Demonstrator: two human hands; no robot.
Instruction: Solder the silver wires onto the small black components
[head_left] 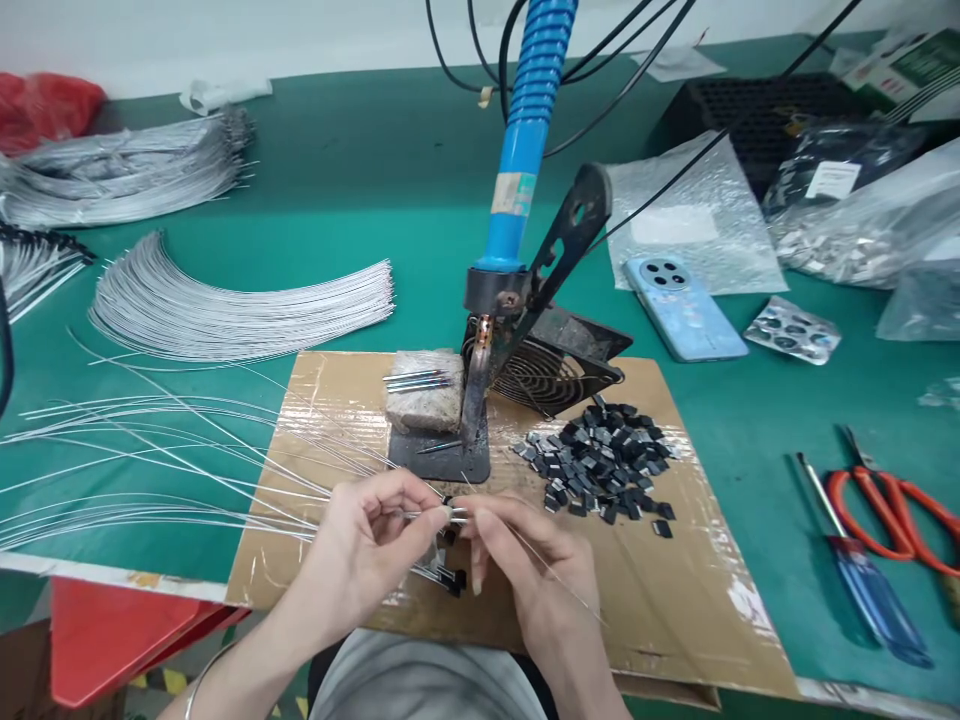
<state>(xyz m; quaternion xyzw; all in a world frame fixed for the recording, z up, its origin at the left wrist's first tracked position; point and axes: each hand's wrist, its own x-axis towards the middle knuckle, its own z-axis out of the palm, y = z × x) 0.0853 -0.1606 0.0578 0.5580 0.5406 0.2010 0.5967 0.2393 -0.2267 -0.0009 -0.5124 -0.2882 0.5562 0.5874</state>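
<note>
My left hand [379,540] is closed in a pinch on a thin white wire, its thumb and index finger meeting near a small black piece. Fingertip to fingertip with it, my right hand [529,560] is also pinched; a thin silvery wire [559,572] runs across it toward the lower right. The exact contact between the fingertips is partly hidden. Below the hands lie several white wires with black connector ends [452,580]. Just beyond, a soldering iron with a blue handle [514,160] hangs tip-down in a stand over a metal base [442,450].
A pile of small black connectors [604,455] lies right on the cardboard [697,580], near a fan [551,365]. Bundled white wires [240,310] lie left. A phone [686,310], a screwdriver [870,590] and orange-handled cutters [885,510] are at right.
</note>
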